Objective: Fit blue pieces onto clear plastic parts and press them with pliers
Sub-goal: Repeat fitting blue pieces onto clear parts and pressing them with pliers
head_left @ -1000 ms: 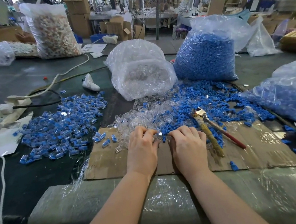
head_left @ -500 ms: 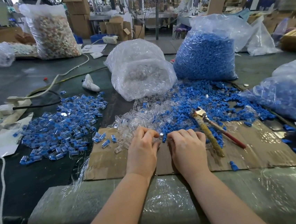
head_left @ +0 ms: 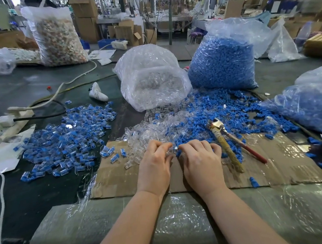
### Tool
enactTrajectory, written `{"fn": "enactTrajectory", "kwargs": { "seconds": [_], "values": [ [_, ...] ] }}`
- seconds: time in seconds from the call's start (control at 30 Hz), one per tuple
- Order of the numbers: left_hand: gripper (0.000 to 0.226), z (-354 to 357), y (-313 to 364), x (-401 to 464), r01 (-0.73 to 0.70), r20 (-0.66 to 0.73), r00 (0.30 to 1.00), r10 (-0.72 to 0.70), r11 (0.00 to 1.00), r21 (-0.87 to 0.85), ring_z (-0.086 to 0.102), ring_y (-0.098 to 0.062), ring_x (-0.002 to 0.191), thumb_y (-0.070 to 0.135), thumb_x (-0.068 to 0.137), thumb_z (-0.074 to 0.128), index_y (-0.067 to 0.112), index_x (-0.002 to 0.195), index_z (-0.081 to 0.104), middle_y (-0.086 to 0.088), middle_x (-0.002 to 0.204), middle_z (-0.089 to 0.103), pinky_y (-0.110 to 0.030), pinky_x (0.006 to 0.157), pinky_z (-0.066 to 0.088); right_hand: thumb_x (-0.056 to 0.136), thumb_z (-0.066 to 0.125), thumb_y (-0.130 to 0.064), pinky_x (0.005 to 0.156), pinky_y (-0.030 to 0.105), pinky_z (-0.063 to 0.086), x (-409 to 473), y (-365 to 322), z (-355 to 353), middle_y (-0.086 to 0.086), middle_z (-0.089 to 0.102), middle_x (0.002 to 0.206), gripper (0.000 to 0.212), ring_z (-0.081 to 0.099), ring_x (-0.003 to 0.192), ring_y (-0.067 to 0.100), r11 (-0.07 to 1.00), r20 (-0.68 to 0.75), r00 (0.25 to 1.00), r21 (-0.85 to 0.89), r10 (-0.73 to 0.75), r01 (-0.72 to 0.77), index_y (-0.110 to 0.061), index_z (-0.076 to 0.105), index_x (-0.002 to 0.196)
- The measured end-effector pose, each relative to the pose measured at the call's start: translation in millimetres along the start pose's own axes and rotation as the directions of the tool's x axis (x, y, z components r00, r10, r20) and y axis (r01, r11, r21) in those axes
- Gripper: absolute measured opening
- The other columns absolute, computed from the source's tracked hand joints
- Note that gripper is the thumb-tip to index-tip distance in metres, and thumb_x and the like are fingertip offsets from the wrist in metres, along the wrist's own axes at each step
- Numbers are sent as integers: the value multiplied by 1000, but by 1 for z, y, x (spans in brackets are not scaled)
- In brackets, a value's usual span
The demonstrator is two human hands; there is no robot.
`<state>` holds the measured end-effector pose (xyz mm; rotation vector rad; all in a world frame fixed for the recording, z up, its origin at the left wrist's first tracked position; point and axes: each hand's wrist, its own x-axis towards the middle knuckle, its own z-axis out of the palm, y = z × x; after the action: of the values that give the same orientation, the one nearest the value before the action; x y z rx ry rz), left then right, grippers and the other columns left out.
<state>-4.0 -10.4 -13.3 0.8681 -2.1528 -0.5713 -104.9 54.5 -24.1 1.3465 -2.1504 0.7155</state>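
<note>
Left hand [head_left: 154,166] and right hand [head_left: 200,162] apparently pinching a clear part [head_left: 172,150], pliers [head_left: 227,145] beside

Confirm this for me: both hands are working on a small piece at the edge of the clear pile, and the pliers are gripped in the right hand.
Not quite. The head view shows the pliers lying on the cardboard sheet, just right of the right hand, not gripped. The rest stands: the left hand and right hand pinch a small piece at the edge of the clear pile.
</note>
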Motion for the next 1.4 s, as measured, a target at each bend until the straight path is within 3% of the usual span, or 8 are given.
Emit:
{"fn": "enactTrajectory", "kwargs": {
  "seconds": [0.13,0.23,0.33,0.47,0.73,0.9,1.07,1.4],
  "values": [
    [41,0,0,0,19,2,1000,-19,1000,-3,49,-8,84,8,87,61,9,127,55,7,104,37,-16,86,41,79,67,-17,79,39,34,0,-1,0,0,65,84,4,59,75,25,1000,-34,999,16,14,-13,-17,69,83],
    [31,-2,1,0,19,-2,1000,-19,999,-41,51,-7,83,5,85,63,8,116,62,7,100,40,-16,85,43,81,64,-32,77,38,32,1,-1,0,-1,64,81,13,58,73,24,999,-19,1000,-45,-12,11,-20,68,81],
    [23,-3,2,1,-8,-7,1000,7,998,-64,54,-8,82,2,84,63,9,105,65,7,97,50,-21,82,48,75,73,-24,77,40,37,2,-1,2,-2,62,78,8,57,72,24,997,16,1000,-79,-5,6,-19,67,76],
    [21,-3,2,0,-20,-19,1000,19,998,-66,57,-10,82,1,84,62,9,104,64,2,99,58,-19,80,48,71,76,-12,78,37,28,3,0,3,-3,61,76,13,56,71,23,994,45,998,-108,34,-29,-20,66,73],
    [14,-4,1,1,-25,8,1000,26,998,-59,54,-12,81,0,84,62,7,93,70,2,96,54,0,75,35,68,78,-11,76,37,27,4,0,2,-2,62,77,16,57,71,24,997,28,1000,-81,3,-1,-21,68,75],
    [13,-3,0,3,-5,-19,1000,5,1000,-15,47,-9,79,5,84,63,10,94,70,7,88,47,-12,75,37,74,76,-20,78,38,30,3,0,1,-1,61,78,9,57,71,24,999,-9,999,-26,-33,33,-19,67,74],
    [12,-1,-1,3,4,-14,1000,-4,1000,2,48,-10,80,8,87,61,12,95,69,7,88,46,-17,75,39,77,73,-36,76,44,41,4,-2,0,2,60,78,21,56,71,25,997,65,998,-81,13,-8,-17,66,69],
    [13,2,-3,2,-12,5,1000,11,999,42,44,-5,82,16,89,60,15,99,68,4,90,62,-10,76,27,75,75,-22,80,39,29,5,1,1,-4,61,73,16,55,74,23,999,43,999,16,32,-32,-18,61,70]
  ]
}}
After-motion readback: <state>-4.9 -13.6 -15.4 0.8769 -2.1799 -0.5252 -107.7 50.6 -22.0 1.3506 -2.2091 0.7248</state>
